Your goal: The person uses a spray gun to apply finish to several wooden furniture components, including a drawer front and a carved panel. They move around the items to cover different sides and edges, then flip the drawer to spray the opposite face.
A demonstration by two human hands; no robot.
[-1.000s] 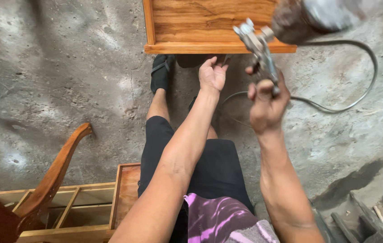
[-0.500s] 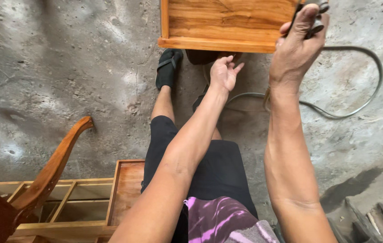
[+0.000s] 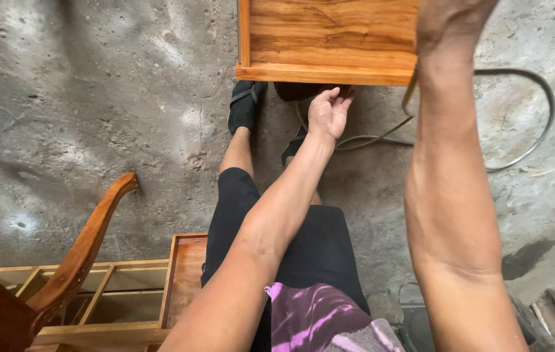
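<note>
Varnished orange-brown wooden panel with raised edge (image 3: pixel 329 39) at top of view, lying on grey concrete floor (image 3: pixel 95 117). Left hand (image 3: pixel 329 112) just below panel's near edge, palm up, fingers loosely curled, holding nothing. Right hand (image 3: pixel 450 23) raised over panel's right end, mostly cut off by frame; grip cannot be told. Grey hose (image 3: pixel 525 140) loops on floor beyond. Curved wooden chair arm (image 3: pixel 85 251) lower left.

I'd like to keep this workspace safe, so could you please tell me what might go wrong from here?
The hose loops across the floor beside the sandalled foot, so it might catch the foot. The right hand is raised to the frame's top, its grip out of sight, so anything it holds could drop toward the legs. The left hand is open just under the wooden panel, whose edge might pinch it.
</note>
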